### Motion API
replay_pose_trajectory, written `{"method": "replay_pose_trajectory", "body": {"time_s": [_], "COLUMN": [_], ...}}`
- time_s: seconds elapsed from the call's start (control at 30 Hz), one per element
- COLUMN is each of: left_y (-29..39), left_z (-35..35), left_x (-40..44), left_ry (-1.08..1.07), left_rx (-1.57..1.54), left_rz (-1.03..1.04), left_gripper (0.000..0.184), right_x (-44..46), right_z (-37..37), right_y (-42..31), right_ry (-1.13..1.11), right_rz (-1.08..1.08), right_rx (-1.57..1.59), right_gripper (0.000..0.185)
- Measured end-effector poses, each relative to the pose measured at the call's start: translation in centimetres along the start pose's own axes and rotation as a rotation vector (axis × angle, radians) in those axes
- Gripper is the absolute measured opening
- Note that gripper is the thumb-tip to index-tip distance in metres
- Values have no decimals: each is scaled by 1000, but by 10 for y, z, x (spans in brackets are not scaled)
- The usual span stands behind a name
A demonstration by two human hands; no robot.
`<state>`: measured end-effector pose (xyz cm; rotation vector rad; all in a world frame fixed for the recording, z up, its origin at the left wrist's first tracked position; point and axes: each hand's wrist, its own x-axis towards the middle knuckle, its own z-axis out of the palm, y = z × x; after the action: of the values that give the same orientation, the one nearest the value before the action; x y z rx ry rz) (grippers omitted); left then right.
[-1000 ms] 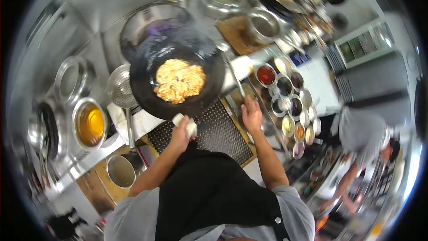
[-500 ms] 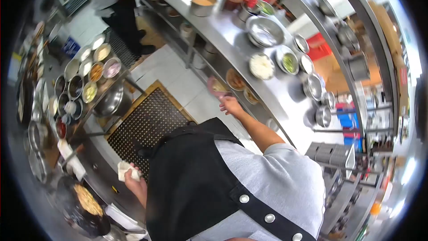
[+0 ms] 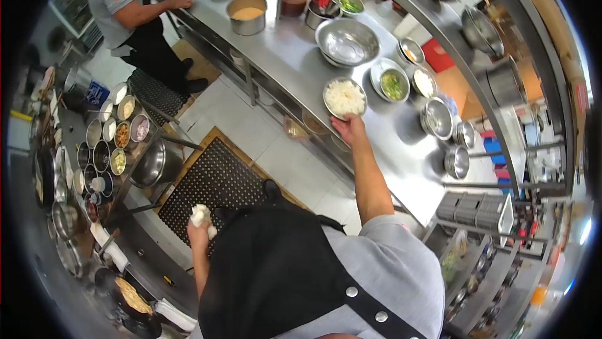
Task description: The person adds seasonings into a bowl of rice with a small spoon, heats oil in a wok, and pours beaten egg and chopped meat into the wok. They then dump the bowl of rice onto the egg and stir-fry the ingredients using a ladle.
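My right hand (image 3: 348, 128) reaches to the steel counter and grips the near rim of a metal bowl of white rice (image 3: 344, 97). Behind that bowl is a large, shiny steel bowl (image 3: 347, 40). To its right, a bowl of chopped green vegetable (image 3: 394, 84) rests on a wider dish. Low on the other side, my left hand (image 3: 199, 233) is closed around a crumpled white cloth (image 3: 200, 215), above the black perforated floor mat (image 3: 210, 179).
Another person (image 3: 135, 22) stands at the counter's far end. A pot of tan liquid (image 3: 246, 15) sits on the counter (image 3: 288, 44). Several ingredient tins (image 3: 119, 162) line the left station. Below them, a wok (image 3: 113, 295) holds browned food (image 3: 133, 295). A rack overhangs the right.
My right hand has moved up from beside the lower shelf to the rice bowl's rim. My left hand still holds the cloth. The view has shifted, and the other person shows more fully.
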<state>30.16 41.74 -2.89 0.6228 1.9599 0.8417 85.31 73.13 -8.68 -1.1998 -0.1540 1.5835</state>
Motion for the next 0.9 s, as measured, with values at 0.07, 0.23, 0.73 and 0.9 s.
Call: {"method": "replay_pose_trajectory", "body": {"time_s": [0.07, 0.23, 0.73, 0.9], "left_y": [-63, -279, -428, -377], "left_z": [-7, -48, 49, 33], "left_x": [-5, -57, -180, -220], "left_ry": [137, 220, 490, 760], "left_rx": [290, 153, 19, -557], "left_rz": [84, -360, -525, -659], "left_gripper": [40, 38, 41, 48], "right_x": [-1, -2, -194, -396], "right_z": [6, 5, 317, 510], "right_y": [-5, 5, 351, 474], "right_ry": [2, -86, -976, -1605], "right_rz": [-18, -50, 773, 564], "right_rx": [-37, -10, -1240, -1481], "right_gripper": [55, 60, 42, 70]}}
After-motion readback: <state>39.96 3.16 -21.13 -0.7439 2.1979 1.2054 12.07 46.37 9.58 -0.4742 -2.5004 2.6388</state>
